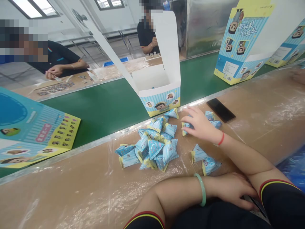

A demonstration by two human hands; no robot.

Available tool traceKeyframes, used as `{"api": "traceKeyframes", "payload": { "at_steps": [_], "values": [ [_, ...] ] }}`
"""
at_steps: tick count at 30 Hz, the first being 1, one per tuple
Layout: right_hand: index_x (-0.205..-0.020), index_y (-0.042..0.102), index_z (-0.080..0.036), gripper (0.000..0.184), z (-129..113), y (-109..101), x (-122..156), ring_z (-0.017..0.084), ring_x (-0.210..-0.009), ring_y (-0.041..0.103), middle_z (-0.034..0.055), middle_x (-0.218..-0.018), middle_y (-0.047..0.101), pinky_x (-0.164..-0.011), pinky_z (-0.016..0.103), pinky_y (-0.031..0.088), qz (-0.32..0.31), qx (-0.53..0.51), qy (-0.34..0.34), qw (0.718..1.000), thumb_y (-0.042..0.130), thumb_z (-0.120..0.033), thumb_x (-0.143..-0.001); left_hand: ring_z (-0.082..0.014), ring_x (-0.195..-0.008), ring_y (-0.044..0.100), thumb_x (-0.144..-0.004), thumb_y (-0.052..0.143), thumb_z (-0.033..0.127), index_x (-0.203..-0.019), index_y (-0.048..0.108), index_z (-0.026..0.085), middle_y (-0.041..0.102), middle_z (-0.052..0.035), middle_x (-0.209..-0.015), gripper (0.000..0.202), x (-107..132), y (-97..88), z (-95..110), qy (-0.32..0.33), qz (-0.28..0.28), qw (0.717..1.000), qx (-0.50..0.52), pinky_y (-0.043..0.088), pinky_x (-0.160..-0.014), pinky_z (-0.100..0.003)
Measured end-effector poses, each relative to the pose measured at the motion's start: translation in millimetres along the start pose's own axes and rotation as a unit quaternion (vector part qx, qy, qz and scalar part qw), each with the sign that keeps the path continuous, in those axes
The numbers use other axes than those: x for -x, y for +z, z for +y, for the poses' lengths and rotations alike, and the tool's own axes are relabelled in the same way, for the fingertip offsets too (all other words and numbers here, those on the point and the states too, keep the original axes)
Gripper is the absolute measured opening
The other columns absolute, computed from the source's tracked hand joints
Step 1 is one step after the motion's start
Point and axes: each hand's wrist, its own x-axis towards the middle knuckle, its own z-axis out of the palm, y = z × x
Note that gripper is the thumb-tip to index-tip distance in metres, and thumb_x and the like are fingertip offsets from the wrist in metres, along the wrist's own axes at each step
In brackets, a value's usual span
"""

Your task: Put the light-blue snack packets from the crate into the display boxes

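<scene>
Blue packets (156, 148) in the head view lie heaped on the table (90, 190) before the open box (158, 95); a blue scrap shows inside it, most packets seemingly left outside; the right hand (202, 125) spreads its fingers over one, grip unclear; the left hand (234, 190) half-curls, any hold hidden.

Bright, diffuse light filled the frame, and windows (27, 7) at upper left were burnt nearly white. Glare speckled the tabletop (78, 194) at lower centre and far right; shadows stayed soft. Print on the packets (155, 148) looked smeared, wide-angle stretching skewed the edges, and coarse pixel blocks masked patches along the top.
</scene>
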Motion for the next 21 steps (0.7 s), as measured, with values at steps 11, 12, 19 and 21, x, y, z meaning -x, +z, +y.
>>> {"api": "traceKeyframes", "payload": {
  "at_steps": [11,12,19,21],
  "values": [
    [-0.105,0.079,-0.024,0.023,-15.5,30.5,-44.7,0.028,-0.111,0.060,0.0097,-0.103,0.071,-0.112,0.060,0.032,-0.168,-0.051,-0.064,0.982,0.063,-0.037,-0.096,-0.0253,-0.135,0.053,-0.092,0.064,0.033,-0.117,0.068,0.006,0.064,-0.0141,-0.135,0.037,-5.8,12.0,-13.1,0.020,0.048,0.997,0.050,0.032,-0.120,-0.027],
    [-0.101,0.080,-0.022,0.023,-17.6,23.4,-43.6,0.027,-0.110,0.061,0.0098,-0.104,0.071,-0.114,0.061,0.030,-0.129,-0.058,-0.053,0.988,0.061,-0.036,-0.097,-0.0256,-0.133,0.054,-0.092,0.064,0.034,-0.118,0.068,0.005,0.065,-0.0147,-0.133,0.039,-5.9,13.3,-13.4,0.024,0.041,0.998,0.040,0.033,-0.120,-0.028],
    [-0.105,0.079,-0.029,0.034,-27.0,-57.5,-16.5,0.022,-0.116,0.065,0.0039,-0.107,0.075,-0.102,0.040,0.050,0.119,-0.279,0.015,0.953,0.049,-0.045,-0.103,-0.0268,-0.128,0.057,-0.094,0.060,0.041,-0.118,0.072,0.008,0.069,-0.0119,-0.129,0.043,2.2,10.4,-6.2,0.029,-0.018,0.999,-0.033,0.035,-0.118,-0.032],
    [-0.095,0.081,-0.027,0.036,-26.5,-68.4,-13.5,0.022,-0.114,0.067,0.0042,-0.107,0.076,-0.099,0.038,0.053,0.149,-0.286,0.025,0.946,0.051,-0.046,-0.102,-0.0263,-0.126,0.058,-0.095,0.058,0.042,-0.122,0.070,0.010,0.069,-0.0104,-0.130,0.044,4.3,7.0,-3.4,0.026,-0.019,0.998,-0.047,0.039,-0.116,-0.032]
  ]
}}
